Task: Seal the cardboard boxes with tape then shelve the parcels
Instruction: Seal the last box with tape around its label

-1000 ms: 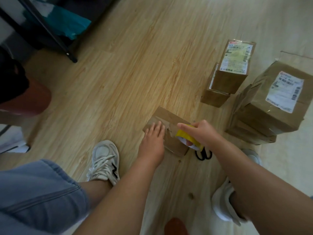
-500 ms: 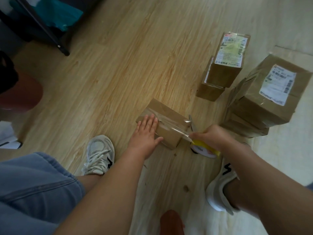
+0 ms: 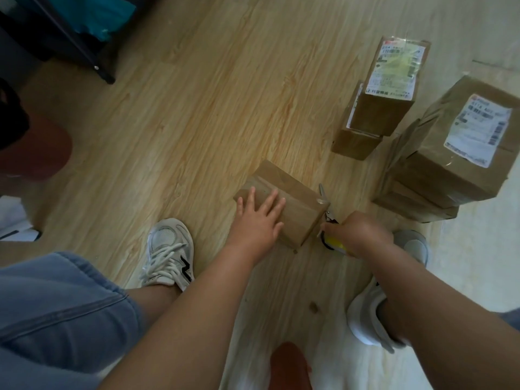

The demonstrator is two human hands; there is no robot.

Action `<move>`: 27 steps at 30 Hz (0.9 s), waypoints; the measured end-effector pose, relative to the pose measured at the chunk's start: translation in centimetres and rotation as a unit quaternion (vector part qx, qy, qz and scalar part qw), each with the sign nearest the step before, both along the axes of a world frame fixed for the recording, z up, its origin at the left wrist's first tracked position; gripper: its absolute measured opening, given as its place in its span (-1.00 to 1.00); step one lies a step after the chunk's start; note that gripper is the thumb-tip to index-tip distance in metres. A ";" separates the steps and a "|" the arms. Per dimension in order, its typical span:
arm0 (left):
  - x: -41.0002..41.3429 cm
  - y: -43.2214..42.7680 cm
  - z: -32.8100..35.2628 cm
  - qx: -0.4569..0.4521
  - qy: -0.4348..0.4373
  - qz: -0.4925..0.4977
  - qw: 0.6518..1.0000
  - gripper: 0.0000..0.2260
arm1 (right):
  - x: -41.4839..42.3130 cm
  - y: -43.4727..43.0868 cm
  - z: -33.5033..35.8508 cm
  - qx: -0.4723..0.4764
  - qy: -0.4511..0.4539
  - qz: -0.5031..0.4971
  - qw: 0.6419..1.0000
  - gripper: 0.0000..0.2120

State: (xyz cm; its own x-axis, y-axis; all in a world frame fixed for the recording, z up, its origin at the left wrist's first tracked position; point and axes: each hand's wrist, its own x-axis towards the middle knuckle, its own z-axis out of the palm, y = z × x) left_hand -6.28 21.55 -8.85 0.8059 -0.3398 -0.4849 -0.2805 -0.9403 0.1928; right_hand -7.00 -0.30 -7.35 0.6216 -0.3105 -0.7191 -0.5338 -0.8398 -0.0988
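Observation:
A small cardboard box lies on the wooden floor in front of me, with clear tape across its top. My left hand presses flat on the box's near left part, fingers straight and spread. My right hand is low at the box's right side and grips a tape roll with a yellow core; most of the roll is hidden under the hand. Scissors lie on the floor between the box and that hand.
Two labelled boxes are stacked at the upper right, and a larger stack of labelled boxes stands at the far right. A black rack leg is at the upper left. My two sneakers flank the box.
My right hand has pulled the tape roll across the box top and down over its right edge to the floor. My left hand has stayed pressing on the box.

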 end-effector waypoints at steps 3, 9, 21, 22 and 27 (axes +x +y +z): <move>-0.6 0.0 -1.3 0.025 0.032 0.000 0.999 -0.43 | 0.1 0.2 -0.5 -0.005 0.001 -0.001 1.000 -0.51; -0.8 -1.0 -1.4 0.100 -0.005 -0.028 0.995 -0.29 | 0.0 0.4 -1.6 -0.021 -0.014 0.001 1.000 -0.52; -2.2 -3.9 -1.0 -0.024 0.009 -0.014 1.000 -0.48 | 0.2 0.8 -1.5 -0.033 0.001 0.009 0.999 -0.55; -2.1 -3.8 -0.9 -0.017 0.017 -0.016 1.000 -0.44 | 0.2 0.8 -1.3 -0.031 0.001 0.007 0.999 -0.55; -2.7 -4.0 -1.2 0.050 -0.012 -0.046 0.998 -0.19 | 0.3 0.9 -1.2 -0.012 0.001 -0.007 1.000 -0.55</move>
